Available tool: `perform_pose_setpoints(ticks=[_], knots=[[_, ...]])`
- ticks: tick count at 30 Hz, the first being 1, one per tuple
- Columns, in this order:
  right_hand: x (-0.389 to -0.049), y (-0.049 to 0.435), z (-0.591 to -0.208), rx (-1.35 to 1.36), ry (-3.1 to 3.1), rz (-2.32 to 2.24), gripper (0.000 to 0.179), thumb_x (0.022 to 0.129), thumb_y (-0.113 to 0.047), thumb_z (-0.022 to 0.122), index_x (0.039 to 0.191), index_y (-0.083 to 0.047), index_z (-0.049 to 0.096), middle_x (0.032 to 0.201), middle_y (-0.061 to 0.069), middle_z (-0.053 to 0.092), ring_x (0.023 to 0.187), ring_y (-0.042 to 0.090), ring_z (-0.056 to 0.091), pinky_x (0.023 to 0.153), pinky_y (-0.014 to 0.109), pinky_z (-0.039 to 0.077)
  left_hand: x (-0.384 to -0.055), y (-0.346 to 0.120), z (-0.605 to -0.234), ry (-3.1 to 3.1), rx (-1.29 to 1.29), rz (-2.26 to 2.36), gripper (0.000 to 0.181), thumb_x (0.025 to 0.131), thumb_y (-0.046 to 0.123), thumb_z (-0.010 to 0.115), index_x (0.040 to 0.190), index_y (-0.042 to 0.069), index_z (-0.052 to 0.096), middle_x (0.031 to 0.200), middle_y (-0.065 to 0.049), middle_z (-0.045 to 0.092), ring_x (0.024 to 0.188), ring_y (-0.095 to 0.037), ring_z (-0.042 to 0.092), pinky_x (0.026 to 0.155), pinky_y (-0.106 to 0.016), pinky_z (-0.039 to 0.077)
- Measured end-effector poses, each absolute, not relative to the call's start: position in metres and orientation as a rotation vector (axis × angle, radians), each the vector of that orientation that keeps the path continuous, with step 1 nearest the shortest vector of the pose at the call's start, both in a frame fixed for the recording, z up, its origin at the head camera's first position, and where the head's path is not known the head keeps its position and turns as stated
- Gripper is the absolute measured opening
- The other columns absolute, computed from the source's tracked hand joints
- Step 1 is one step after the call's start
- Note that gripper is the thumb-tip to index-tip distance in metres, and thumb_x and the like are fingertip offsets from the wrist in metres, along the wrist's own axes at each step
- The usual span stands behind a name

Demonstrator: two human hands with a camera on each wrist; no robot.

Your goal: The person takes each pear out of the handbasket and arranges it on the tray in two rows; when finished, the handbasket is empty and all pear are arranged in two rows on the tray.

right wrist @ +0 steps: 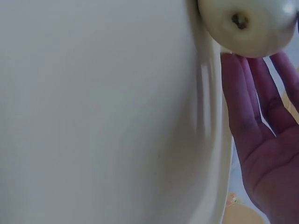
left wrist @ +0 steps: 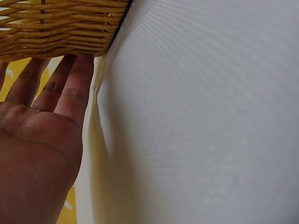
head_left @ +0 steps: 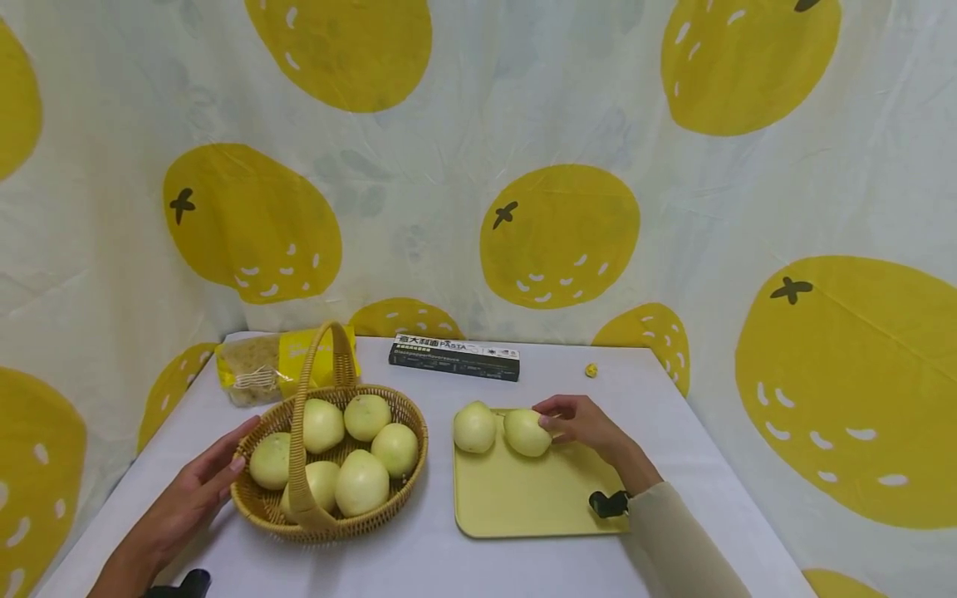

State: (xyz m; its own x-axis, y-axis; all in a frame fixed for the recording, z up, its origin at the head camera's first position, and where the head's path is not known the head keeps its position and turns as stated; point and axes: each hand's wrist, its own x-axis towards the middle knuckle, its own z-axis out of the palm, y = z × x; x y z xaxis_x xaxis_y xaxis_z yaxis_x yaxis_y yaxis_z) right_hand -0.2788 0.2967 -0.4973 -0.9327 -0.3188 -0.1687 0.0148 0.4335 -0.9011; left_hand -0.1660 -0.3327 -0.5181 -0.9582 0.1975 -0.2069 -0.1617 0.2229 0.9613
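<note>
One left hand (head_left: 196, 492) is lying at the nine o'clock side of one wicker basket (head_left: 351, 526), its fingers stretching out a little apart, their tips touching the weave rather than clamping on it. One yellow packet (head_left: 254, 365) is sitting just behind, at about eleven o'clock. Inside the basket I am counting six pale green fruits (head_left: 362, 483), lying around one tall handle (head_left: 298, 465). One dark, flat box (head_left: 453, 359) is lying at about two o'clock from the basket. At three o'clock, one yellow tray (head_left: 523, 502) is carrying two more: the first fruit (head_left: 474, 428) is sitting at its eleven o'clock corner, the second fruit (head_left: 527, 433) just beside it, near twelve. One right hand (head_left: 586, 425) is reaching in from about four o'clock, its fingertips touching the second fruit's right side; whether they are pinching it, I cannot tell. One small yellow object (head_left: 591, 370) is lying at one o'clock beyond the tray.
</note>
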Motion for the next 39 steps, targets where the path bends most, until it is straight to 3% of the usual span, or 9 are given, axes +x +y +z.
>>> perform_pose_setpoints(ticks=[5,19,29,36,39], knots=[[-0.274,0.298,-0.499,-0.302,2.32,-1.531,0.045,0.099,-0.023,0.078,0.137,-0.001,0.067,0.131,0.02,0.07,0.103,0.019,0.072,0.09,0.045,0.067,-0.165,-0.332,-0.518,2.23,0.03,1.78,0.066,0.114,0.042,0.049,0.171,0.04,0.016,0.182,-0.007,-0.002,0.163,-0.05,0.002,0.097,-0.008,0.047],[-0.265,0.262,-0.498,-0.101,2.416,-1.575,0.042,0.098,-0.031,0.079,0.127,-0.002,0.071,0.116,0.015,0.073,0.096,0.019,0.07,0.083,0.042,0.068,-0.166,-0.333,-0.521,2.206,0.063,1.828,0.065,0.114,0.038,0.048,0.171,0.039,0.015,0.182,-0.004,-0.003,0.164,-0.046,-0.004,0.095,-0.004,0.044],[-0.261,0.267,-0.494,-0.102,2.458,-1.567,0.042,0.097,-0.03,0.08,0.128,-0.003,0.071,0.117,0.018,0.073,0.091,0.021,0.07,0.081,0.041,0.068,-0.167,-0.334,-0.521,2.211,0.059,1.819,0.066,0.114,0.037,0.048,0.171,0.039,0.015,0.182,-0.005,-0.003,0.163,-0.049,-0.001,0.095,-0.004,0.045],[-0.259,0.271,-0.482,-0.222,2.624,-1.551,0.045,0.098,-0.026,0.079,0.131,0.002,0.068,0.12,0.02,0.076,0.095,0.022,0.073,0.082,0.035,0.065,-0.166,-0.335,-0.523,2.207,0.103,1.853,0.064,0.116,0.032,0.046,0.172,0.035,0.015,0.182,-0.003,-0.002,0.166,-0.035,-0.004,0.096,-0.004,0.043],[-0.259,0.268,-0.476,-0.233,2.722,-1.527,0.043,0.096,-0.03,0.081,0.129,-0.004,0.071,0.121,0.016,0.077,0.101,0.025,0.073,0.084,0.029,0.06,-0.166,-0.335,-0.523,2.204,0.109,1.854,0.064,0.116,0.033,0.046,0.172,0.035,0.015,0.182,-0.002,-0.002,0.167,-0.031,-0.002,0.097,-0.004,0.044]])
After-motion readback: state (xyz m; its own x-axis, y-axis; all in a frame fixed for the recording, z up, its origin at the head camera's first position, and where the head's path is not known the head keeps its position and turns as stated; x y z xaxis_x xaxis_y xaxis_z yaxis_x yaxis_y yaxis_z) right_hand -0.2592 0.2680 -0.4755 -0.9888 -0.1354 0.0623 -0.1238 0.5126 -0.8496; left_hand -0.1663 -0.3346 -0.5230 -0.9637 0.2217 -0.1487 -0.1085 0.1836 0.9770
